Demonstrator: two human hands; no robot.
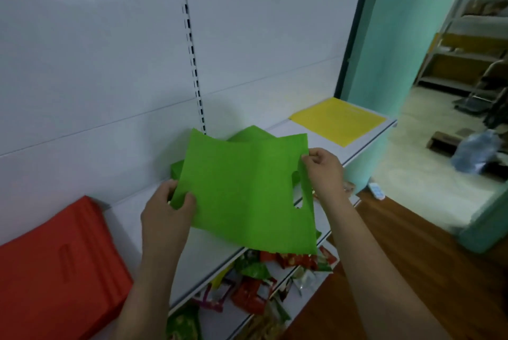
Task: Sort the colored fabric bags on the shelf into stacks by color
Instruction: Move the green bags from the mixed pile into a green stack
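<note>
Both hands, the left hand (167, 202) and right hand (323, 172), pinch opposite edges of a flat green fabric bag (247, 191) with clenched fingers, holding it spread above the white shelf (132, 218), seemingly to lay it squarely on the green pile (247, 133) behind.

Green bag (247, 188): pinched by left hand (167, 210) and right hand (324, 172)
Red stack (60, 257): left of fingers (189, 198)
Yellow bag (338, 120): beyond right fingers

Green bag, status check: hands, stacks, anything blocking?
Left hand and right hand both pinch green bag, held above shelf. Green pile behind, red stack left, yellow bag right. Nothing blocking.
</note>
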